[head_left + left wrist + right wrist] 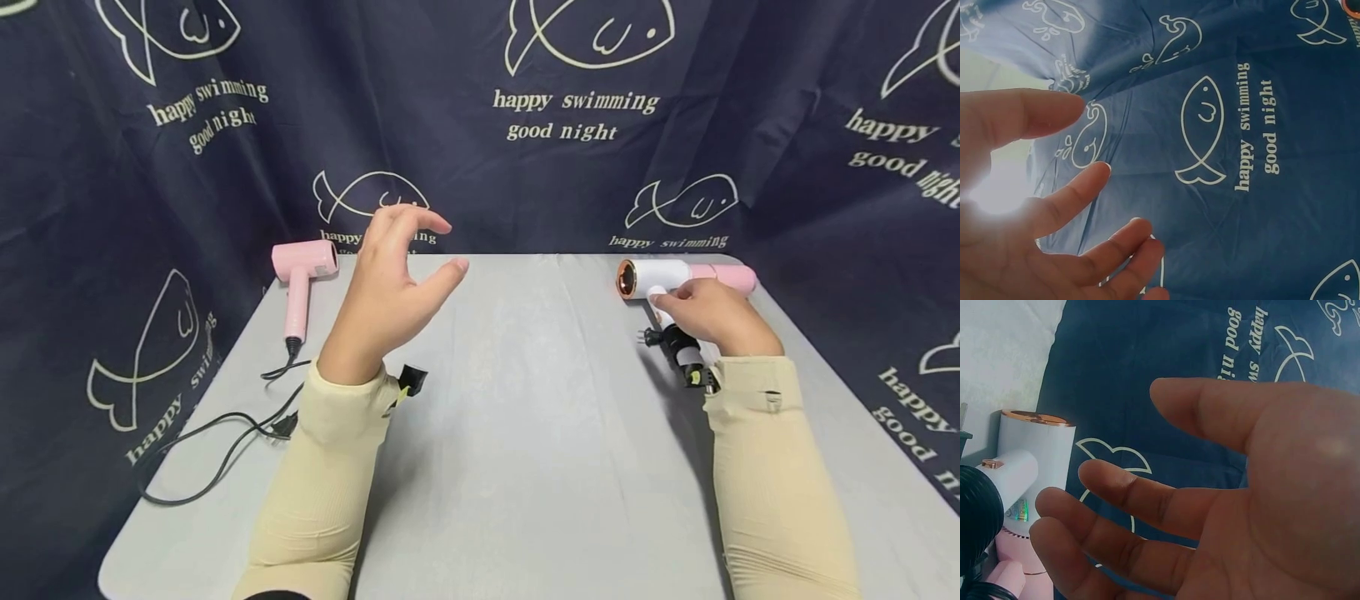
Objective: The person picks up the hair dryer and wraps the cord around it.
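My left hand (390, 287) is raised above the table, thumb and fingers apart with nothing between them. The left wrist view shows the same hand (1047, 212) against blue cloth. At the table's right side, my right hand (716, 312) hovers over a white hair dryer (662, 275) with a copper rim. In the right wrist view the fingers (1166, 506) are loosely bent and hold nothing, beside the dryer's white barrel (1047, 456). A pink barrel (723, 275) adjoins the white one; whether it is a separate dryer I cannot tell. A black cord (979, 519) is bundled by the handle.
A pink hair dryer (297, 287) lies at the back left, its black cord (225, 417) looping past the table's left edge. A black plug (285, 425) is near my left sleeve. Dark blue curtains (465, 167) with fish prints surround the grey table (510, 433).
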A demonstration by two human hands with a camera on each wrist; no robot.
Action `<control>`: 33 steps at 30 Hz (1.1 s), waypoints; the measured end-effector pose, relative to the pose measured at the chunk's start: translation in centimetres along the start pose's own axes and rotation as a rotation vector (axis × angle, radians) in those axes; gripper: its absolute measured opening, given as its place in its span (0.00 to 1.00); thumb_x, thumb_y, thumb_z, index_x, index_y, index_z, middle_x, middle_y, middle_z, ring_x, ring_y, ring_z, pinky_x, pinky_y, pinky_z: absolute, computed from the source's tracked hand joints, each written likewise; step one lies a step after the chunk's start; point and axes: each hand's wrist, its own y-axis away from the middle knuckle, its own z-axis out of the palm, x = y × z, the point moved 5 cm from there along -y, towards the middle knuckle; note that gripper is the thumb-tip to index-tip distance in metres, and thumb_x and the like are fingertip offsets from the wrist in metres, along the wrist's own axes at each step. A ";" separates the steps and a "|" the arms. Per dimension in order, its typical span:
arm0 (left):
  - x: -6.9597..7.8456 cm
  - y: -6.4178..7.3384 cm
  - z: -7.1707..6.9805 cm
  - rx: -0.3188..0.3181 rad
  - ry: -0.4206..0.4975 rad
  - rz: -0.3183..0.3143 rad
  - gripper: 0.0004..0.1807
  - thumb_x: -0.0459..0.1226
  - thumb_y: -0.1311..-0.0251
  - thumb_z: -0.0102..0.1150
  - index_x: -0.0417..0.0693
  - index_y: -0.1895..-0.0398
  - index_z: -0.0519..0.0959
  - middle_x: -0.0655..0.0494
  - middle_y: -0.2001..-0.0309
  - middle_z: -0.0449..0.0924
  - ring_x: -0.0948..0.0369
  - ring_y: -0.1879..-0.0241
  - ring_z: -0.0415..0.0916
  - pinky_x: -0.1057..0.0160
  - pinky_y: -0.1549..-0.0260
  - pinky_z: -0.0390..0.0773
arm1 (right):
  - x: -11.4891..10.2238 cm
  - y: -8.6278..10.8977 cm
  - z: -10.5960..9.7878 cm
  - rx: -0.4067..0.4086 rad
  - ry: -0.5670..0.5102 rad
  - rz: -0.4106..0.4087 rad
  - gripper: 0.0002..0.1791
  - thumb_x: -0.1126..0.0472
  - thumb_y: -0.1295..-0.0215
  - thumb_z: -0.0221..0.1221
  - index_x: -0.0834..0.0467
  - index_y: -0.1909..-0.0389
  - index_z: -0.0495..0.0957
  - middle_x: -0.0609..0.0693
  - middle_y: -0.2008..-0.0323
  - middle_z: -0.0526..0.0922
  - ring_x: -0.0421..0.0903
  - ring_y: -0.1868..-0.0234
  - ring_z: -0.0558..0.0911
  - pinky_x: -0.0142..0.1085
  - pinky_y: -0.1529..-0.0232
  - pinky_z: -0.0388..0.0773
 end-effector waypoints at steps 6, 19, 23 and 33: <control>-0.2 0.3 0.7 -0.041 -0.017 0.009 0.17 0.41 0.41 0.67 0.52 0.49 0.79 0.53 0.40 0.72 0.60 0.35 0.66 0.53 0.34 0.66 | -1.3 0.5 0.0 0.037 -0.003 -0.044 0.31 0.38 0.26 0.52 0.64 0.51 0.83 0.58 0.58 0.86 0.56 0.59 0.81 0.45 0.61 0.74; -0.1 -0.2 2.3 -0.375 -0.489 0.099 0.24 0.47 0.41 0.63 0.46 0.44 0.76 0.44 0.23 0.62 0.43 0.26 0.65 0.37 0.33 0.65 | -11.4 4.2 -1.0 0.215 0.009 -0.411 0.18 0.52 0.30 0.62 0.60 0.47 0.79 0.58 0.50 0.81 0.57 0.46 0.77 0.53 0.42 0.72; -2.1 1.9 1.2 -0.469 -0.603 0.070 0.27 0.49 0.41 0.64 0.44 0.41 0.77 0.44 0.29 0.70 0.44 0.31 0.69 0.37 0.38 0.68 | -12.4 6.1 0.6 0.193 0.063 -0.491 0.20 0.52 0.32 0.64 0.58 0.45 0.78 0.58 0.47 0.80 0.59 0.45 0.79 0.55 0.42 0.74; -16.7 4.7 -6.4 -0.556 -0.769 -0.443 0.37 0.58 0.37 0.59 0.31 0.47 0.71 0.25 0.46 0.73 0.26 0.48 0.72 0.28 0.58 0.74 | -10.5 8.7 5.3 0.096 0.141 -0.517 0.19 0.50 0.33 0.65 0.55 0.47 0.80 0.54 0.46 0.82 0.58 0.43 0.81 0.56 0.42 0.76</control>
